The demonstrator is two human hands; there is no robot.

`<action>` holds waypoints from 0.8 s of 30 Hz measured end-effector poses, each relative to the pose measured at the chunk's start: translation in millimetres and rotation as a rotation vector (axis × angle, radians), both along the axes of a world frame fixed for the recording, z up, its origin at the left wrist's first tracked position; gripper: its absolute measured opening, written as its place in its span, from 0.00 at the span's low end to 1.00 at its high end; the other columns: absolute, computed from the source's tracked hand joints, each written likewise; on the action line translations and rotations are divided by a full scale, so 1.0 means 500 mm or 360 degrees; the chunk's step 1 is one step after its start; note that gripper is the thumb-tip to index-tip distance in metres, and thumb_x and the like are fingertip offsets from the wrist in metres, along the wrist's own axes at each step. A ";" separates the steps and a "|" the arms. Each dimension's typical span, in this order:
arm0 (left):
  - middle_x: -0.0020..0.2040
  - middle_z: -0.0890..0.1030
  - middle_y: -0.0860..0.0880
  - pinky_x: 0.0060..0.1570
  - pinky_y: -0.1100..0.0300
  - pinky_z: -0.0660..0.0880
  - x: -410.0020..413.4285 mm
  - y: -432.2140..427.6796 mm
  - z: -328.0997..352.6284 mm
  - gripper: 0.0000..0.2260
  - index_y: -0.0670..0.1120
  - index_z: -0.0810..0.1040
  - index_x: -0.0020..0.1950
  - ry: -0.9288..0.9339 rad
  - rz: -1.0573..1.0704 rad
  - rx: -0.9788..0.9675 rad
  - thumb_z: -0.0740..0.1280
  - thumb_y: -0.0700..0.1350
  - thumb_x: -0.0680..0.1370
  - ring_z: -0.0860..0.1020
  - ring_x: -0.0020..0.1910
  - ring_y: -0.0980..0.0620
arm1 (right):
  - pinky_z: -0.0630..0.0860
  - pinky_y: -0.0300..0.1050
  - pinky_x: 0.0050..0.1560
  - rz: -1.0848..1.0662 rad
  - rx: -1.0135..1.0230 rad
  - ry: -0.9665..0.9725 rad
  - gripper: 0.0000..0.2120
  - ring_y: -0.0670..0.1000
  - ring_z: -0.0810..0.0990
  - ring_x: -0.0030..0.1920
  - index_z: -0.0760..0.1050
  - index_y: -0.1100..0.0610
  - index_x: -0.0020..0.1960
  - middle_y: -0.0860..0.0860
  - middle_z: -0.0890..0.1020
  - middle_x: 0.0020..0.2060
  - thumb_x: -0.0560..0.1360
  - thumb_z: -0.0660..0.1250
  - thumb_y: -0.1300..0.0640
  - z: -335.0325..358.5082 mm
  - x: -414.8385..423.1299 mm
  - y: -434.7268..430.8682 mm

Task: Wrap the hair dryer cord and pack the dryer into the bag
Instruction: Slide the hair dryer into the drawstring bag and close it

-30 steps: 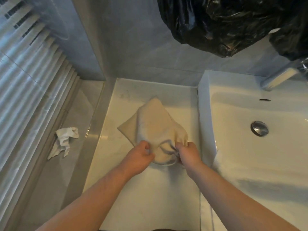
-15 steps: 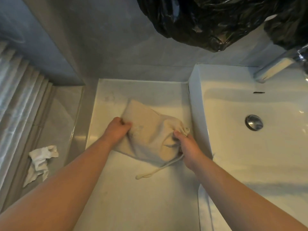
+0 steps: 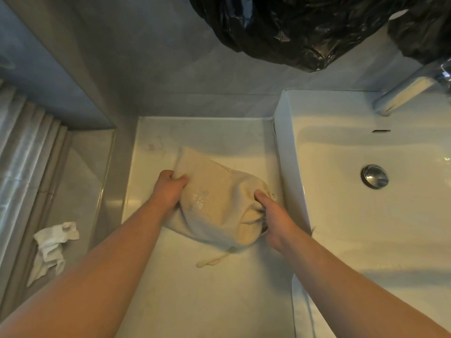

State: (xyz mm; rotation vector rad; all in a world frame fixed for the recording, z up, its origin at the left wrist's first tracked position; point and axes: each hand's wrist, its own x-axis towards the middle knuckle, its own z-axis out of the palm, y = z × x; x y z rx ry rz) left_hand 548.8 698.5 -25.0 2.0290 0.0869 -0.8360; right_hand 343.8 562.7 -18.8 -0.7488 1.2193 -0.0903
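A beige cloth drawstring bag (image 3: pixel 219 201) lies bulging on the white counter (image 3: pixel 207 289) beside the sink. My left hand (image 3: pixel 169 189) grips the bag's closed far-left end. At the right, my right hand (image 3: pixel 273 215) holds the gathered mouth of the bag, fingers pressed into the folds. A loose end of the drawstring (image 3: pixel 211 261) trails on the counter below the bag. The hair dryer and its cord are hidden, seemingly inside the bag.
A white sink (image 3: pixel 366 215) with a metal drain (image 3: pixel 374 176) and a chrome faucet (image 3: pixel 405 93) stands at the right. A black plastic bag (image 3: pixel 305 28) hangs above. Crumpled white cloth (image 3: pixel 52 247) lies on the floor at the left, beside a ribbed panel (image 3: pixel 19 167).
Both hands left the drawstring at the mouth. My left hand moved to the bag's far end and my right hand took the gathered mouth. The bag now lies more sideways.
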 end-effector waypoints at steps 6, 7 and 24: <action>0.51 0.82 0.39 0.44 0.54 0.78 -0.035 0.046 0.047 0.12 0.40 0.75 0.58 -0.0152 -0.0015 -0.0076 0.66 0.46 0.80 0.81 0.44 0.44 | 0.78 0.53 0.56 -0.0058 0.0085 -0.0129 0.18 0.55 0.84 0.52 0.81 0.52 0.56 0.54 0.87 0.49 0.72 0.69 0.41 0.026 -0.019 0.028; 0.52 0.82 0.40 0.48 0.51 0.78 -0.040 0.055 0.061 0.13 0.41 0.75 0.59 -0.0230 -0.0059 -0.0016 0.66 0.49 0.80 0.81 0.47 0.43 | 0.78 0.53 0.57 -0.0067 0.0117 -0.0187 0.19 0.55 0.84 0.53 0.81 0.52 0.57 0.54 0.86 0.51 0.73 0.69 0.42 0.035 -0.024 0.030; 0.46 0.85 0.47 0.43 0.55 0.78 -0.275 0.101 0.284 0.08 0.44 0.78 0.53 -0.0113 0.0060 -0.0749 0.62 0.47 0.82 0.83 0.43 0.50 | 0.78 0.50 0.50 -0.0139 -0.0106 -0.0778 0.15 0.52 0.84 0.49 0.78 0.57 0.58 0.54 0.87 0.47 0.78 0.63 0.49 0.270 -0.240 0.032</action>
